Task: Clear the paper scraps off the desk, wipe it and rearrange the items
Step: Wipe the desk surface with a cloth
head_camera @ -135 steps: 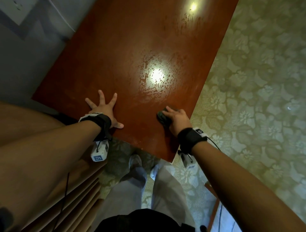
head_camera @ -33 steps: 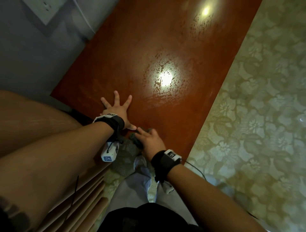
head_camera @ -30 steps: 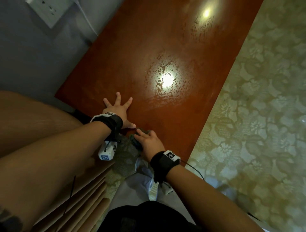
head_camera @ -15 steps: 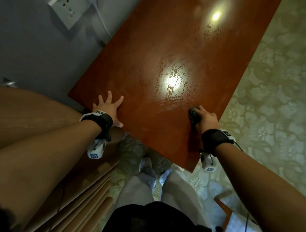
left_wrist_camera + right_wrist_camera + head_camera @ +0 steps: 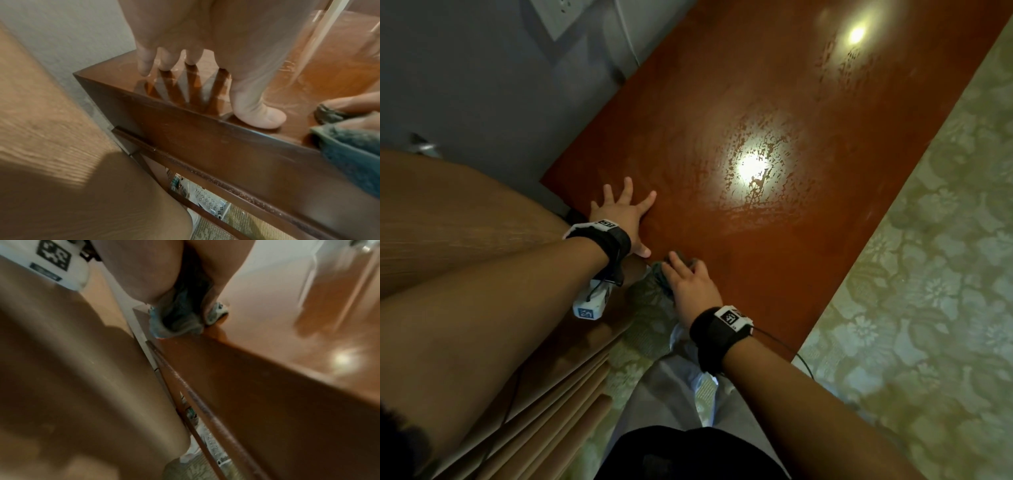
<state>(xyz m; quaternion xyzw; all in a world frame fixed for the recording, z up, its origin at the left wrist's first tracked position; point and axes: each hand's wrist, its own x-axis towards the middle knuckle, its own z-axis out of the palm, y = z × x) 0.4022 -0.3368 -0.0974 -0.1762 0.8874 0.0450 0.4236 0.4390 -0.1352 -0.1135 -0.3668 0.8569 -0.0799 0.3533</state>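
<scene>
Evidently the right hand (image 5: 693, 284) is gripping the cloth (image 5: 662, 272) at the near edge of the desk (image 5: 808, 246), beside the left hand (image 5: 619, 214) lying flat and spread, and the far top is showing no scraps, so wiping seems underway, rearranging left.

I count one desk (image 5: 774, 85), its red-brown top running from lower centre to the upper right of the head view. Two hands are on it: my left hand (image 5: 619, 216), with all five digits showing, and my right hand (image 5: 691, 284) just beside it at the near edge. There is one cloth (image 5: 658, 272), grey-green, under the right one. I wear two black wrist bands, the left band (image 5: 602, 240) and the right band (image 5: 717, 334). Two light spots shine on the top: a large spot (image 5: 751, 166) at centre and a small spot (image 5: 856, 34) at upper right. One wall socket (image 5: 558, 15) and one white cord (image 5: 627, 34) sit upper left.
</scene>
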